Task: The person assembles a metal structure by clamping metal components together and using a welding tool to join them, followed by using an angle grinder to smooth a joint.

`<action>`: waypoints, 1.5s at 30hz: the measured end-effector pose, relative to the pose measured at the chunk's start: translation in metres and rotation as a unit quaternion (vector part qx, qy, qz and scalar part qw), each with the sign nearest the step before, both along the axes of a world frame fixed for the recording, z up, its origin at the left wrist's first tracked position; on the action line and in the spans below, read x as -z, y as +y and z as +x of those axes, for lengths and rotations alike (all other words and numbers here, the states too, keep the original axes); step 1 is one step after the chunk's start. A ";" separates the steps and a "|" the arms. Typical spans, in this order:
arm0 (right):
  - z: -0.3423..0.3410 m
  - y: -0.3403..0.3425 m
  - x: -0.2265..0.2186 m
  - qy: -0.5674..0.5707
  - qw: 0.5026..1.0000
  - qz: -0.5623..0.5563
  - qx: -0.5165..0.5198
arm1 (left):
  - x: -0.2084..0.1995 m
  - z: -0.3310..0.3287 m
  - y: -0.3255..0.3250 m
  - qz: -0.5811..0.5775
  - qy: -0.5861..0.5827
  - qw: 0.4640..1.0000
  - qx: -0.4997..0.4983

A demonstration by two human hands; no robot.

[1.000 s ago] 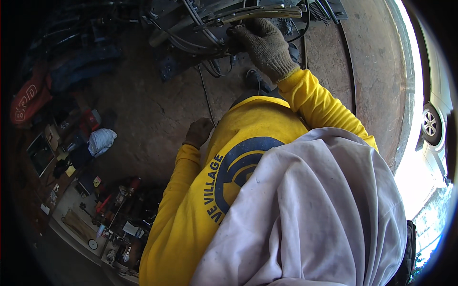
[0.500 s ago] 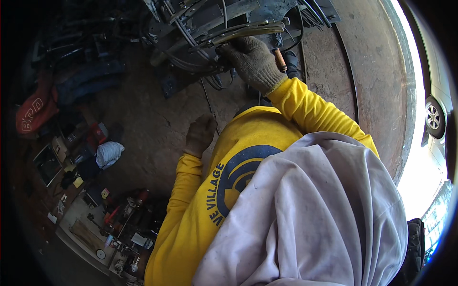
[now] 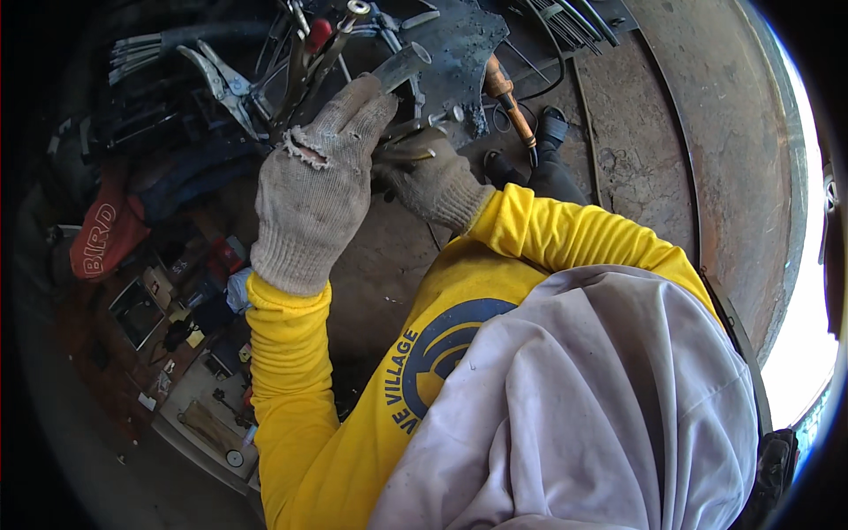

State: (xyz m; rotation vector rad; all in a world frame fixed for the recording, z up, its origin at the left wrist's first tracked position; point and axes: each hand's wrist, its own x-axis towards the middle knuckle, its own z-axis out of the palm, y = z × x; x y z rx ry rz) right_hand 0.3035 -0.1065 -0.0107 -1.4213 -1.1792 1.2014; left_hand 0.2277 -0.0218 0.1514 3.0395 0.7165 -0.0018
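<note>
My left hand (image 3: 316,190), in a grey knit glove torn across the back, reaches over the metalwork. Its fingers lie close together and bend over beside a short grey metal bar (image 3: 402,69); the palm, the thumb and whatever is under them are hidden. My right hand (image 3: 435,183), also gloved, is just to the right and lower. Its fingers close round a brassy metal rod (image 3: 411,155), whose end sticks out past the glove. Beyond the hands stand locking pliers (image 3: 221,84) and a dark, rough-edged metal plate (image 3: 455,49).
An orange-handled welding electrode holder (image 3: 502,93) hangs at the plate's right edge, beside a black cable (image 3: 560,62). My sandalled feet (image 3: 552,128) are below it. Metal rods (image 3: 574,22) lie at the far right. A red cloth (image 3: 110,230) and a cluttered bench (image 3: 199,389) are on the left.
My left hand has risen from low beside my body to the metalwork. The right hand has come slightly nearer and left, the rod with it. The view has shifted.
</note>
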 end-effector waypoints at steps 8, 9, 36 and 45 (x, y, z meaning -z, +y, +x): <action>0.023 -0.006 -0.030 0.054 0.991 -0.104 -0.066 | 0.005 0.004 0.021 -0.029 0.178 0.984 -0.014; 0.020 -0.005 -0.024 0.054 0.995 -0.060 -0.054 | 0.006 0.003 0.023 -0.034 0.158 0.987 -0.012; 0.035 -0.007 -0.040 0.077 0.991 -0.110 -0.005 | 0.049 -0.034 0.081 0.458 -0.107 0.794 0.385; 0.013 -0.013 -0.031 0.049 0.998 -0.036 0.005 | 0.050 -0.044 0.075 0.431 -0.083 0.821 0.366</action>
